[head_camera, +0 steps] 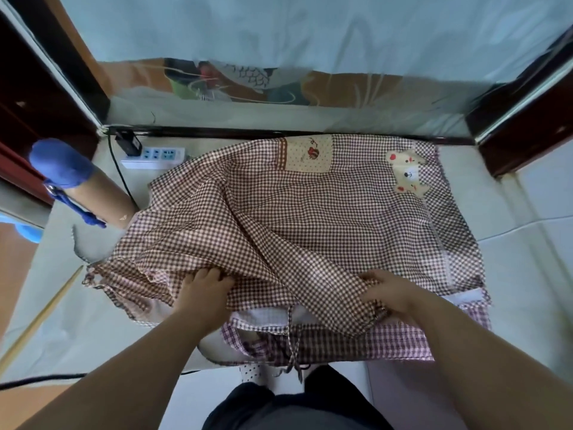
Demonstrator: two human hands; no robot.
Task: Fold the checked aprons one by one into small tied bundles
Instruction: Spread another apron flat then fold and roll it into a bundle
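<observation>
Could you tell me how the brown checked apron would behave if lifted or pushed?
Probably floppy: the brown checked apron lies in soft folds. Likely light: it bunches where the left hand and right hand grip it. Pushed, it would probably wrinkle.

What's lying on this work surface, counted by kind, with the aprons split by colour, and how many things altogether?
Brown checked apron: 1
Purple checked apron, partly under the brown one: 1
Power strip: 1
Cardboard tube: 1
Wooden stick: 1
Total: 5
</observation>
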